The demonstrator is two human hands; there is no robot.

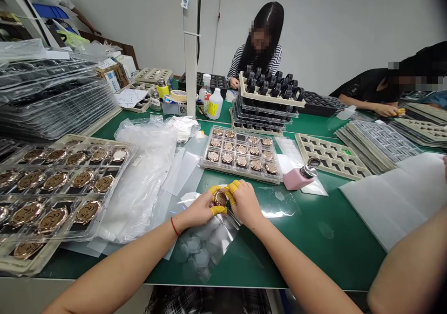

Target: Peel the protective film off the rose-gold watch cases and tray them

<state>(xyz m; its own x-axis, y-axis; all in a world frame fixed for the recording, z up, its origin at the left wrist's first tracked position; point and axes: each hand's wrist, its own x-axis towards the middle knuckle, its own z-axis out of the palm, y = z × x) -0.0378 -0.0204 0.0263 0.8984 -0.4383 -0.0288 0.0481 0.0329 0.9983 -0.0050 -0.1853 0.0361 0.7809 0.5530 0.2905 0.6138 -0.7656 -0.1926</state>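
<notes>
Left hand point(199, 208), right hand point(246, 203): grips are pinching round rose-gold metal watch case point(220, 198) | step: apparently positioning | next: likely needing steadiness

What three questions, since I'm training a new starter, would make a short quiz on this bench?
1. True or false: the left hand and right hand are both at one watch case.

2. What colour are the finger covers?
A) blue
B) yellow
C) white

3. Fill in: in the picture, the pink bottle stands to the ____ of the middle tray.

Key: 1 true; 2 B; 3 right.
</notes>
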